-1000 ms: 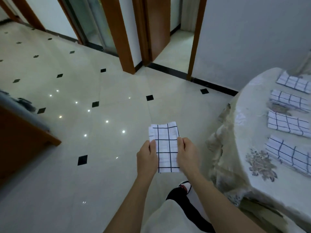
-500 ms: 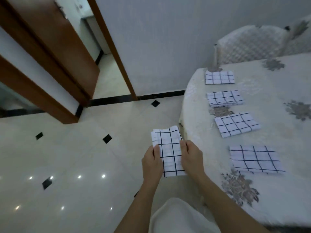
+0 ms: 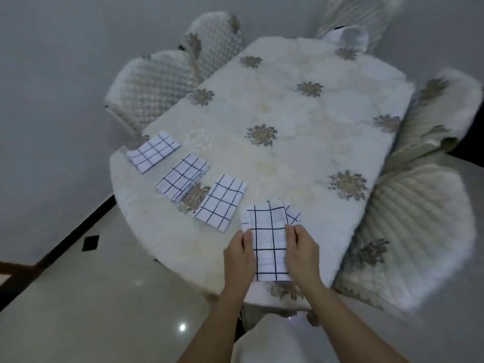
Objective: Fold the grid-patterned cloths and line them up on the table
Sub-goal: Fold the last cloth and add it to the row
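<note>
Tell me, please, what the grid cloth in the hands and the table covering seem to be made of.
Grid cloth: soft matte woven fabric, probably cotton; it folds into limp layers. Table covering: seemingly matte textile with brownish flower motifs; it drapes over the edge.

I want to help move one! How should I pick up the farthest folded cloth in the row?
The farthest cloth lies flat in folded layers near the table rim. Probably come from that rim and pinch both long edges, one hand each, so the fold stays together.
</note>
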### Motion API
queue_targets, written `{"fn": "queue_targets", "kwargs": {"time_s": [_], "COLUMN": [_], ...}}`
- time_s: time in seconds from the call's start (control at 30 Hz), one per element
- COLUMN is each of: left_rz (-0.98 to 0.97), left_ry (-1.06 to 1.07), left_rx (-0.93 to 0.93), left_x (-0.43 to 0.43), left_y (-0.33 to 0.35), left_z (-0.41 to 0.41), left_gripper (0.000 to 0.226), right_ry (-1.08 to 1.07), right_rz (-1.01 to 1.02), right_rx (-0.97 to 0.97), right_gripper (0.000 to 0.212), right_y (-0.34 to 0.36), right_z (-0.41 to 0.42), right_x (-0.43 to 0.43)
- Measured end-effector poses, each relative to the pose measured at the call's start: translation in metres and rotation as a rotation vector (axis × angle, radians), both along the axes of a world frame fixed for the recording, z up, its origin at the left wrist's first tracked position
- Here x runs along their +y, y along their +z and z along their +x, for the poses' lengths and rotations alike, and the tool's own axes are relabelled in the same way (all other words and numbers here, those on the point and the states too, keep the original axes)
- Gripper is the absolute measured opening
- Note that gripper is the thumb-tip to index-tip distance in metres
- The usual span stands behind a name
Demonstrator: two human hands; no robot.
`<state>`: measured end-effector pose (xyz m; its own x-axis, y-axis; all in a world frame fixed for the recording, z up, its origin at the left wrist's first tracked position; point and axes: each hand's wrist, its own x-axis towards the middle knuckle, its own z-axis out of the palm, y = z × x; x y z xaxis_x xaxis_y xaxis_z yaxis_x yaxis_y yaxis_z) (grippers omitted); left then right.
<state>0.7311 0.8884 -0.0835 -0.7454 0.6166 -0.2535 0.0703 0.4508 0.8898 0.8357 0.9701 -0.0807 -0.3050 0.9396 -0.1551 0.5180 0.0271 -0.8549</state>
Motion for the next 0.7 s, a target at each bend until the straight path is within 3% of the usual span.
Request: {"fn": "queue_targets", "kwargs": {"time_s": [0.33, 0.7], "left_rz": [-0.026, -0.189], "left_ry": [-0.481, -0.632], "left_rx": [-0.015, 0.200], "left_x": [0.053, 0.093], "left_y": [-0.032, -0.067], "left_z": [0.052, 0.046], "left_gripper": [0.027, 0.035], "right_ry": [-0.499, -0.535], "right_rz": [-0.037, -0.206], "right_rx": [-0.102, -0.209], "right_gripper": [0.028, 0.021], "right_y": [-0.010, -0.066], "right_z": [0.073, 0.077], "right_x": [-0.004, 0.028]}}
